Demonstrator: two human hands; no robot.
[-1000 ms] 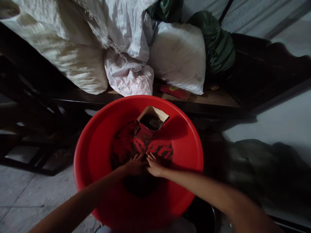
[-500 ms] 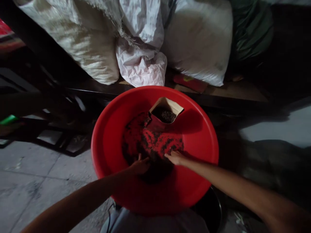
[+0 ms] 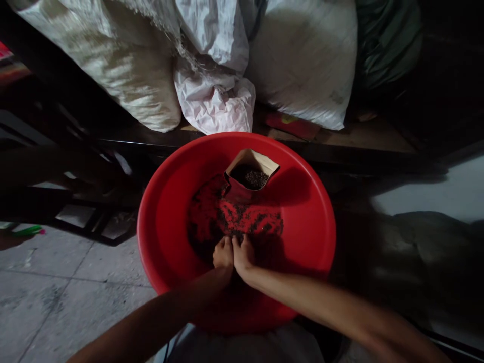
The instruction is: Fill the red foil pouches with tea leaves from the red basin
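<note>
A round red plastic basin (image 3: 316, 237) fills the middle of the view. Dark, loose, crumbly material (image 3: 204, 239), too fine to name, lies strewn over its bottom. My left hand (image 3: 223, 253) and my right hand (image 3: 243, 253) meet side by side low in the basin, over this material. Fingers of both are curled and closed; what lies within them is hidden from above. Just beyond them an open paper pouch (image 3: 260, 160) stands in the basin, partly filled with dark bits.
Several large woven sacks (image 3: 302, 65) stand on a dark wooden bench (image 3: 128, 135) behind the basin. A dark frame (image 3: 96, 222) is at left above the tiled floor (image 3: 41, 297). At the far left edge another person's hand (image 3: 7, 241) is near a green object (image 3: 28, 230).
My hands have come together from either side of the dark material, and their fingers have curled closed. The green object at left has shifted right and down.
</note>
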